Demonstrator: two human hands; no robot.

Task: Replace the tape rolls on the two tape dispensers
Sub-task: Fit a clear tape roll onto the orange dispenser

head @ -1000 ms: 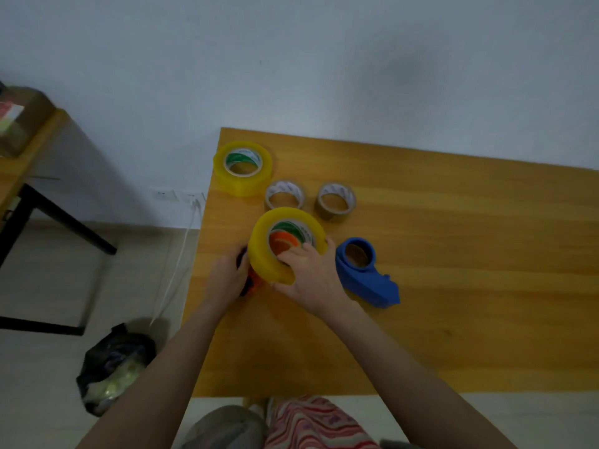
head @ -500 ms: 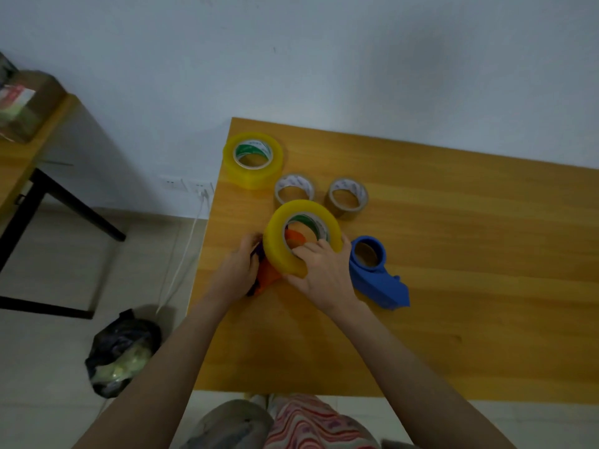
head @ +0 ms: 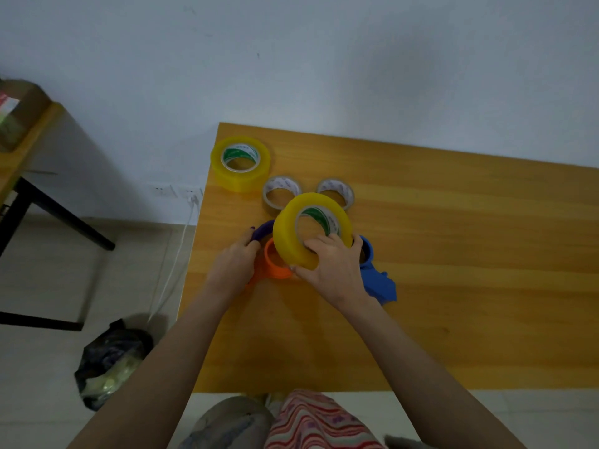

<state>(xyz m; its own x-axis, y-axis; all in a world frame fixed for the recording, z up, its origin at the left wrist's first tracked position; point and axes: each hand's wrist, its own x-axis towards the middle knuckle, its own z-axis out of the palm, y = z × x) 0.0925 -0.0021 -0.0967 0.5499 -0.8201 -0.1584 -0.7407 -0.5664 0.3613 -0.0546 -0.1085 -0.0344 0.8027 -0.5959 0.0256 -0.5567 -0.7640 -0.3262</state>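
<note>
My right hand (head: pixel 330 270) grips a large yellow tape roll (head: pixel 293 236), tilted and raised just above the orange tape dispenser (head: pixel 275 264). My left hand (head: pixel 233 265) holds that orange dispenser by its dark purple curved part (head: pixel 262 230). The blue tape dispenser (head: pixel 377 280) lies on the wooden table (head: pixel 453 270) just right of my right hand, partly hidden by it. A second large yellow roll (head: pixel 240 163) lies flat at the table's far left corner. Two thin, nearly used-up rolls (head: pixel 281 191) (head: pixel 335 191) lie behind the raised roll.
The table's left edge runs just beside my left hand. A black bag (head: pixel 110 361) sits on the floor to the left, near a white cable (head: pixel 175 264). Another wooden table with black legs (head: pixel 19 150) stands at far left.
The yellow roll has come up off the orange dispenser and tilted, so the orange hub and purple part now show. My left hand stays on the dispenser.
</note>
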